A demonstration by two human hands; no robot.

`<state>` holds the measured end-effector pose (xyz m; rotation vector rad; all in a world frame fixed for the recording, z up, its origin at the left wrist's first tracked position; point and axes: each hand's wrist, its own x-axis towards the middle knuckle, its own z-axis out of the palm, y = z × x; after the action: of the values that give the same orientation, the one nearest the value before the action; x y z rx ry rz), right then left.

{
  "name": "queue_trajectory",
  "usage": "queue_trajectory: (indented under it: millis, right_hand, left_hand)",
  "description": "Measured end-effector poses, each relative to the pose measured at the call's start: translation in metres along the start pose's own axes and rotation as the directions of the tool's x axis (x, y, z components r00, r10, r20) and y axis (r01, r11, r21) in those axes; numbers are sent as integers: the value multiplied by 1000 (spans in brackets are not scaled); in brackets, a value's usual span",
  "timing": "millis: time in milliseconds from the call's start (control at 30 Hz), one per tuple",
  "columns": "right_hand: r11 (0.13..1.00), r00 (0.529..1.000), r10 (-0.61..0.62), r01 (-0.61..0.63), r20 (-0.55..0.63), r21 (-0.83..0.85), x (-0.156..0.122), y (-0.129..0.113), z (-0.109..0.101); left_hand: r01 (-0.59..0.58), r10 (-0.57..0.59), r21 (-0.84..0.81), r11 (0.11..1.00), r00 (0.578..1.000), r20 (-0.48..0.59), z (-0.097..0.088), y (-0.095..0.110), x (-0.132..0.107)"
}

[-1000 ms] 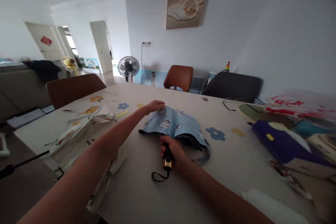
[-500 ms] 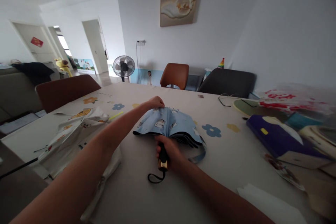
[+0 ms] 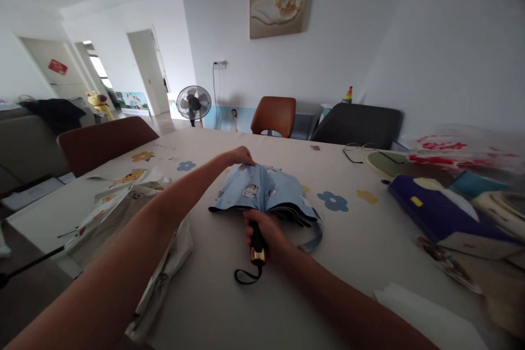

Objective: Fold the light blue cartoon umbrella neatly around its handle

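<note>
Flower-printed surface (image 3: 209, 295) carries a blue folding umbrella (image 3: 266, 191); left grip (image 3: 241, 156) pinches its far end, fingertips (image 3: 250, 161) unclear; right grip (image 3: 271, 233), at its near end, wraps the partly hidden handle (image 3: 258, 240).

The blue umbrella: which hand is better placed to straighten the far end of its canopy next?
Probably the left hand: its fingers touch the canopy's far end, while the right hand grips the black handle at the near end.

Single head-worn view, facing forward and down, table (image 3: 209, 290) close below, wall (image 3: 348, 27) farther off
</note>
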<state>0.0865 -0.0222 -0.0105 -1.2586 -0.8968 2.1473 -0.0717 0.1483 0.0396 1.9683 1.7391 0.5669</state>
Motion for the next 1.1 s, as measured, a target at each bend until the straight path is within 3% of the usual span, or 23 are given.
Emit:
queue_trajectory:
  millis: [167, 300, 433, 533, 700, 767, 867, 933, 1100]
  right_hand:
    - [1000, 999, -19, 19, -32, 10, -3, 0, 1]
    - [1000, 999, -7, 8, -42, 15, -3, 0, 2]
    - [1000, 999, -10, 11, -52, 14, -2, -1, 2]
    - [1000, 997, -6, 6, -73, 9, -2, -1, 2]
    - [1000, 996, -25, 24, -81, -7, 0, -1, 2]
    - [1000, 996, -27, 26, -85, -11, 0, -1, 2]
    - [1000, 995, -26, 25, -92, -15, 0, -2, 2]
    - [1000, 996, -22, 20, -91, -18, 0, -2, 3]
    - [1000, 998, -23, 21, -62, -23, -1, -3, 2]
  left_hand:
    - [-114, 114, 19, 993, 992, -47, -2, 11, 4]
    - [-109, 109, 3, 994, 993, -46, -1, 9, 4]
    - [12, -2, -100, 995, 996, 93, -4, -9, -2]
    - [139, -82, -262, 955, 972, 219, -13, -26, -12]
    - [236, -127, -357, 904, 944, 303, -24, -51, -29]
    - [233, -161, -333, 914, 960, 229, -22, -57, -32]
    - [198, -201, -226, 954, 980, 12, -12, -63, -31]
    - [177, -195, -166, 970, 976, -98, -3, -66, -29]
    - [193, -207, -78, 978, 946, -250, 9, -71, -26]
